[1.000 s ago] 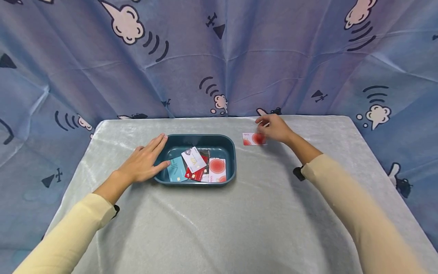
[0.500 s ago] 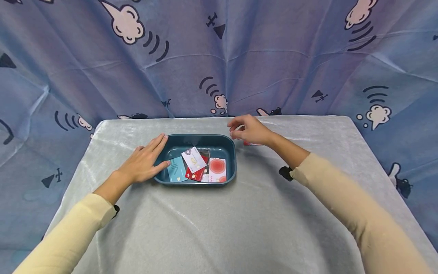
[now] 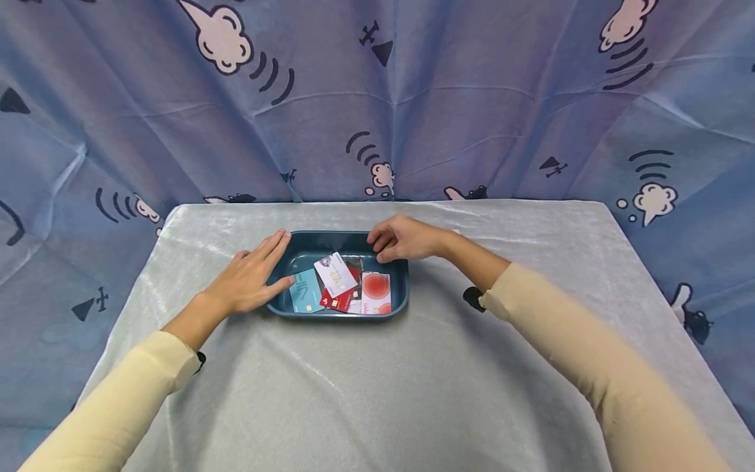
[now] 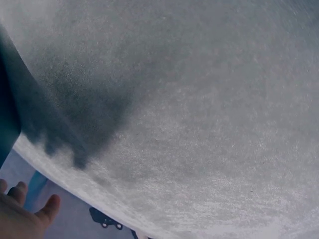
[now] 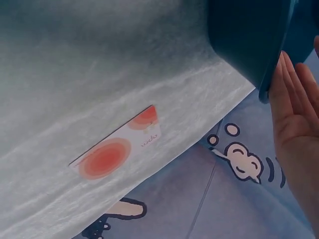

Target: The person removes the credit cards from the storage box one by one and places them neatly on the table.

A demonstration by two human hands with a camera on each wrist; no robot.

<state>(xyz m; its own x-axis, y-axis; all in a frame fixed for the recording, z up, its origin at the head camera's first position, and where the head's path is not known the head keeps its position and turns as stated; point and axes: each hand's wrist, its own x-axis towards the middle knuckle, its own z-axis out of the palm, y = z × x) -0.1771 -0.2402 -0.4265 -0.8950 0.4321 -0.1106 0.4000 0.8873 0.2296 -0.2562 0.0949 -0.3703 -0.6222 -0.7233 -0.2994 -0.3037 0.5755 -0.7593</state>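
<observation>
A dark teal box [image 3: 337, 316] stands on the table, with several cards inside. A white card [image 3: 333, 274] marked VIP lies over a red card [image 3: 337, 301], between a light blue card [image 3: 305, 292] and a white card with red circles [image 3: 375, 288]. My left hand [image 3: 250, 275] rests flat along the box's left rim, thumb over the edge. At the back right corner, my right hand [image 3: 407, 238] reaches over the rim with loosely bent fingers; nothing shows between them. A similar red-circled card [image 5: 117, 144] lies flat on the table, mostly hidden behind the right wrist in the head view.
A pale grey velvety cloth [image 3: 330, 393] covers the table. Behind its far edge hangs a blue patterned curtain [image 3: 460, 118]. The loose card lies near that far edge, right of the box.
My right hand has moved left from above the loose card to the box's back right rim. The card stays on the table. My left hand has not moved.
</observation>
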